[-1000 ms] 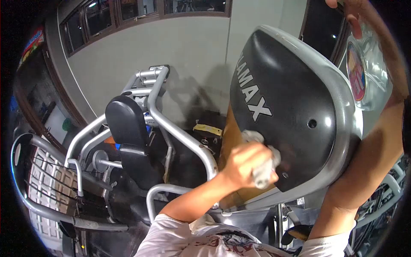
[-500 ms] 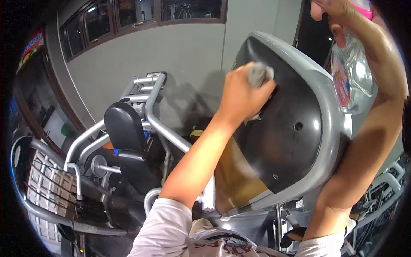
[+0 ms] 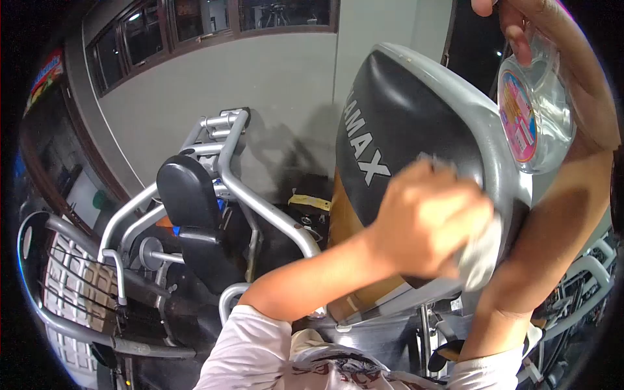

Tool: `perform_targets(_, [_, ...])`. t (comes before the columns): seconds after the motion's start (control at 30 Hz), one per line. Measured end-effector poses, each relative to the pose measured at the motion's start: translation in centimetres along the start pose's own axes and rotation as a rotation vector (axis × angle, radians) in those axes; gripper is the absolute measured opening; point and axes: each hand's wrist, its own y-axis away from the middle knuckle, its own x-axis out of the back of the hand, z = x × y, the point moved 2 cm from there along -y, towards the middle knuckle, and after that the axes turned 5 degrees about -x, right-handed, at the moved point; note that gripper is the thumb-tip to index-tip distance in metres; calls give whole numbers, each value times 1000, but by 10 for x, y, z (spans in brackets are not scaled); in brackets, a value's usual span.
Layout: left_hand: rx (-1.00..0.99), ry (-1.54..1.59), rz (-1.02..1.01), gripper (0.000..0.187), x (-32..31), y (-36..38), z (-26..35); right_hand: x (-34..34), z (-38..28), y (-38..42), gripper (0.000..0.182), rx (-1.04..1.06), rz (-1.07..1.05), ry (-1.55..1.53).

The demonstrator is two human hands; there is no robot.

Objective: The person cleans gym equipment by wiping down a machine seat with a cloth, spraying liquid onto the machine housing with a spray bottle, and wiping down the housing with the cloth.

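My left hand [image 3: 422, 221], blurred by motion, is closed around a whitish cloth [image 3: 482, 260]. It is at the lower right of a black panel [image 3: 416, 110] with white letters ending in "AMAX". A silver-grey rim [image 3: 484, 123] frames this panel on a large upright machine cover. At the upper right my right hand [image 3: 552, 26] is wrapped round the top of a clear spray bottle [image 3: 552, 123] with a pink and yellow label. The bottle is beside the rim, and its top is mostly hidden by the hand and the frame edge.
Left of the panel stands a gym machine with silver tubes [image 3: 260, 201] and a black padded seat [image 3: 188, 188]. A rounded frame with a white grid [image 3: 71, 286] is at the far left. Behind are a grey wall [image 3: 279, 84] and windows [image 3: 201, 23].
My left hand has moved down and right across the panel with the cloth, uncovering the white letters. The bottle in my right hand has turned slightly, showing more of its label.
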Motion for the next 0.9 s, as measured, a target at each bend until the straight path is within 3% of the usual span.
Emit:
perform_targets(0.03, [89, -72, -156, 41, 8, -16, -13, 1, 1, -2, 42, -1, 3, 1])
perform_targets(0.07, [94, -143, -43, 42, 7, -26, -30, 2, 1, -3, 42, -2, 3, 1])
perform_targets(0.17, [553, 6, 34, 17, 8, -24, -82, 3, 2, -7, 42, -8, 1, 2])
perform_targets(0.27, [705, -61, -37, 28, 28, 23, -94, 4, 1, -11, 42, -8, 2, 7])
perform_targets(0.33, [537, -59, 113, 28, 33, 68, -74, 4, 0, -9, 42, -10, -1, 8])
perform_targets(0.43, [274, -37, 62, 30, 33, 107, -31, 3, -3, -7, 42, -10, 0, 8])
perform_targets(0.53, [38, 32, -49, 47, 24, 88, 2, 7, -5, -9, 42, -19, 8, 18])
perform_targets(0.63, [-120, 34, -65, 31, 10, 53, 22, 15, -9, -13, 42, -25, 27, 27])
perform_targets(0.73, [-145, -42, -28, 24, -4, 20, 28, 23, -11, -15, 42, -35, 53, 41])
perform_targets(0.87, [-81, -46, -127, 28, 3, -7, 14, 28, -12, -19, 42, -45, 87, 54])
perform_targets(0.9, [-26, 46, -14, 27, 0, -13, 1, 29, -12, -19, 42, -48, 89, 57])
